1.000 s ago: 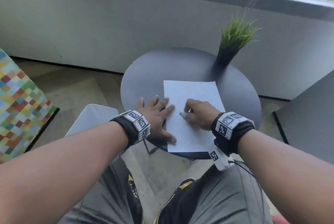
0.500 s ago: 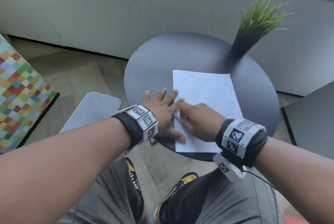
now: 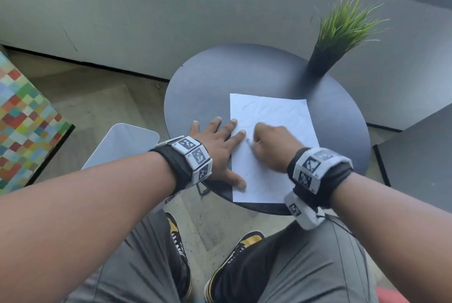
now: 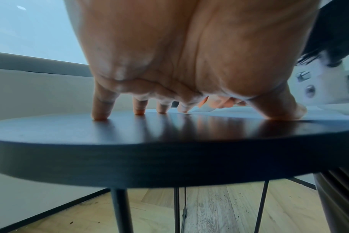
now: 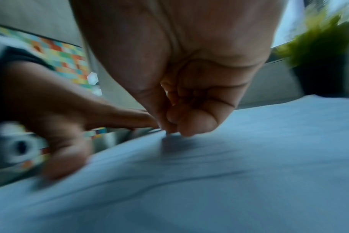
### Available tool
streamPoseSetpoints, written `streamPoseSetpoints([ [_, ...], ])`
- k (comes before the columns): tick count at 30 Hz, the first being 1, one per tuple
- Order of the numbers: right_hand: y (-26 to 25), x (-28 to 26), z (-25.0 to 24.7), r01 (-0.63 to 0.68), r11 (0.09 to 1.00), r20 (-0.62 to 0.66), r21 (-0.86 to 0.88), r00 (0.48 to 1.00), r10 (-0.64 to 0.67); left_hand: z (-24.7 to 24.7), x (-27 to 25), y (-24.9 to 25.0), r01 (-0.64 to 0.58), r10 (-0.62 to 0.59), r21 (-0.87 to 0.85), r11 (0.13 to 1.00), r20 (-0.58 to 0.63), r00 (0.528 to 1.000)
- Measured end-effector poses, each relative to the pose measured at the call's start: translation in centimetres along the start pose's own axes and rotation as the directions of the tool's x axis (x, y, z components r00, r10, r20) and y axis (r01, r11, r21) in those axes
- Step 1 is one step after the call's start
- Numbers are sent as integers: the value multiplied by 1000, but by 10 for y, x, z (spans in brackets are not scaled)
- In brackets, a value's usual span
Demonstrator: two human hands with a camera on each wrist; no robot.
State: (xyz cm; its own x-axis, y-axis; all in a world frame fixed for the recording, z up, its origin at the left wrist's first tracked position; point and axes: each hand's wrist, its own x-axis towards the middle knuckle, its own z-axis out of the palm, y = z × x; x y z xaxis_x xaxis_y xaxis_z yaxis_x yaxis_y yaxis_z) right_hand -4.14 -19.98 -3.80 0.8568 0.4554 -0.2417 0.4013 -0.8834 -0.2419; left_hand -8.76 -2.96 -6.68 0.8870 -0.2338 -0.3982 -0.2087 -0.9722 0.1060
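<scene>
A white sheet of paper (image 3: 266,185) with faint pencilled loops lies on a round dark table (image 3: 208,87). My left hand (image 3: 227,153) lies flat with its fingers spread, fingertips and thumb pressing the sheet's left edge; the left wrist view shows the fingers (image 4: 100,108) planted on the table (image 4: 169,157). My right hand (image 3: 253,142) is curled over the middle of the sheet, pinching a small grey-tipped object (image 3: 248,141) against the paper. The blurred right wrist view has the pinched fingers (image 5: 175,124) touching the paper (image 5: 249,157). I cannot tell what the object is.
A grass plant in a dark pot (image 3: 320,62) stands at the table's far right edge. A white seat (image 3: 122,146) and a multicoloured patchwork surface (image 3: 22,126) are on the left, a grey panel (image 3: 420,155) on the right. My knees sit under the near rim.
My right hand has slid a short way across the paper, towards the left hand and back. The left hand has stayed in place. The head view has tilted downward.
</scene>
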Motion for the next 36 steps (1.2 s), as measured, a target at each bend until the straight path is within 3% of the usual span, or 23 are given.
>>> streamPoseSetpoints([
  [3, -19, -16, 8, 162, 987, 110, -18, 981, -159, -1, -1, 1, -1, 1, -16, 1000, 6, 1000],
  [7, 13, 6, -9, -102, 995, -33, 24, 994, 103, -3, 0, 3, 10, -10, 1, 1000, 11, 1000],
  [11, -18, -22, 7, 163, 986, 106, 15, 981, -164, -4, -1, 3, 7, -6, -14, 1000, 13, 1000],
  [12, -17, -24, 6, 179, 984, 114, 18, 977, -180, -4, -1, 3, 8, -7, -13, 1000, 17, 1000],
  [16, 19, 1, -8, -38, 999, -42, 36, 998, 39, -5, 0, 4, 20, -20, 8, 1000, 34, 999],
  [18, 10, -8, -3, 72, 997, 4, -6, 997, -72, -8, -1, 5, 12, -12, -3, 1000, 49, 999],
  [20, -4, -24, 6, 264, 964, 116, -11, 958, -261, -10, -2, 6, 2, -1, -19, 1000, 59, 998],
  [21, -1, -25, 4, 278, 960, 135, -14, 952, -274, -12, -3, 7, 2, -1, -22, 1000, 65, 998],
  [23, 18, -12, -7, 115, 993, 60, -2, 992, -115, -14, -3, 9, 11, -10, -10, 1000, 84, 996],
  [25, 37, -5, -11, -41, 999, -27, 15, 999, 41, -15, -2, 10, 22, -22, 6, 1000, 97, 995],
  [26, 36, -8, -9, -25, 1000, -31, 4, 999, 25, -16, -2, 11, 23, -24, 14, 1000, 101, 995],
  [28, 17, -20, 2, 156, 987, 35, -33, 987, -155, -18, -3, 12, 25, -27, 23, 999, 113, 993],
  [30, 2, -32, 11, 312, 949, 149, -35, 941, -304, -21, -3, 12, 24, -28, 31, 999, 117, 993],
  [32, 13, -20, 3, 225, 974, 128, -37, 967, -219, -23, -3, 14, 23, -29, 48, 999, 118, 993],
  [35, 34, -4, -4, -33, 999, -29, -13, 999, 33, -22, -4, 14, 25, -32, 66, 998, 116, 993],
  [36, 30, -7, -1, -15, 1000, -41, -27, 999, 13, -22, -4, 14, 22, -30, 70, 997, 118, 993],
])
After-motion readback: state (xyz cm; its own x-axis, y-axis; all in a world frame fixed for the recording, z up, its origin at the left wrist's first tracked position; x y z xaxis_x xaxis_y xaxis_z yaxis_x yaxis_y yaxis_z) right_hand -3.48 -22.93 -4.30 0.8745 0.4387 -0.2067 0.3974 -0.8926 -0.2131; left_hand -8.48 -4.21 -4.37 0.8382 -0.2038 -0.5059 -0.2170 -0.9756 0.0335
